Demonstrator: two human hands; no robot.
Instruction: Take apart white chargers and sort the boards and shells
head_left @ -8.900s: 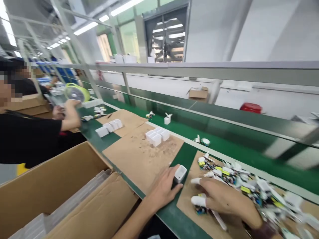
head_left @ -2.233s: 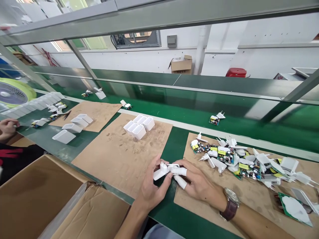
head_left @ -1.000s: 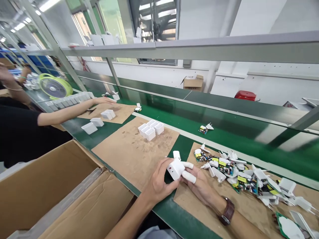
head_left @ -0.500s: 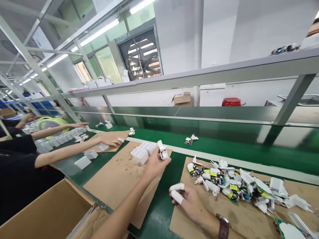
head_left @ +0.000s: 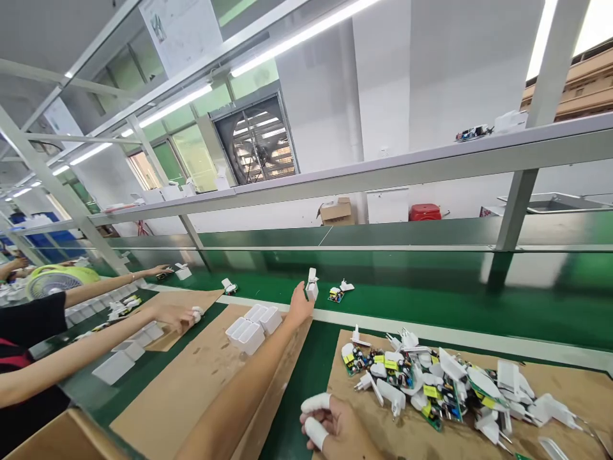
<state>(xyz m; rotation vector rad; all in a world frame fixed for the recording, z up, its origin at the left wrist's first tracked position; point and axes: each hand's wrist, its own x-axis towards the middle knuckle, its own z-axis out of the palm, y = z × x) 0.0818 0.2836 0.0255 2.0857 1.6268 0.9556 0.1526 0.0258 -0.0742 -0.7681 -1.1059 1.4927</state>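
Note:
My left hand point(head_left: 299, 306) is stretched out over the green conveyor belt point(head_left: 431, 306), its fingers closed on a white charger housing point(head_left: 312, 285) with a plug part standing up from it. My right hand point(head_left: 335, 425) rests low at the near edge of a cardboard mat point(head_left: 431, 441), loosely curled with white finger cots on two fingers and nothing in it. A pile of circuit boards and white plug parts point(head_left: 431, 377) lies to its right. A cluster of open white housings point(head_left: 251, 322) sits on another cardboard mat point(head_left: 191, 390) beneath my left forearm.
A loose board with a plug point(head_left: 338, 291) and another one point(head_left: 228, 285) lie on the belt. A co-worker's arms point(head_left: 96, 345) reach across from the left over more housings point(head_left: 115, 365). A yellow-green fan point(head_left: 52, 281) stands at far left. A steel rail point(head_left: 383, 172) crosses overhead.
My left hand has carried the assembled housing from in front of me out over the belt. My right hand has let go of it and dropped back to the mat. The view has tilted upward.

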